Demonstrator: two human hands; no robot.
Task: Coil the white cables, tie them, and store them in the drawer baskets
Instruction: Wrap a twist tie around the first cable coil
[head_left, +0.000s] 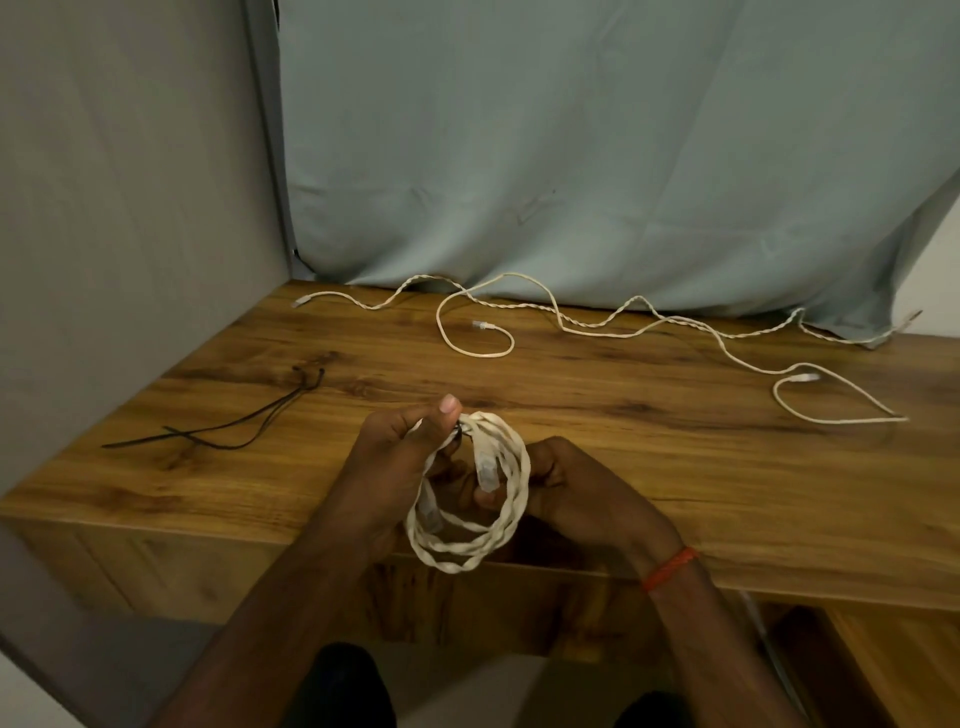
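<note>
Head view, looking down over a wooden counter (675, 467) against a wall corner.

- Coiled white cable (457, 560): several twisted loops gathered into a rough ring, held between both hands over the near edge of the counter. I cannot tell whether its lower loops touch the wood. Two plug ends lie within the ring, one near the middle, one low on the left.
- Left hand (400, 452): thumb raised, thumb and fingers pinching the top of the coil. A small dark bit, seemingly a black tie (459, 432), shows just beside the thumb where the loops meet; too small to make out more.
- Right hand (571, 488): fingers curled round the right side of the ring, thumb tip showing inside it by a plug. An orange band (670, 566) sits on that wrist.
- Loose white cables (636, 299): uncoiled, snaking along the back of the counter from left to right, with one loop at mid-back and another far right. Well apart from the hands.
- Spare black ties (249, 422): thin strands lying crossed on the left of the counter.
- Pale blue-green cloth (597, 145) hangs behind, its hem touching the counter's back edge.
</note>
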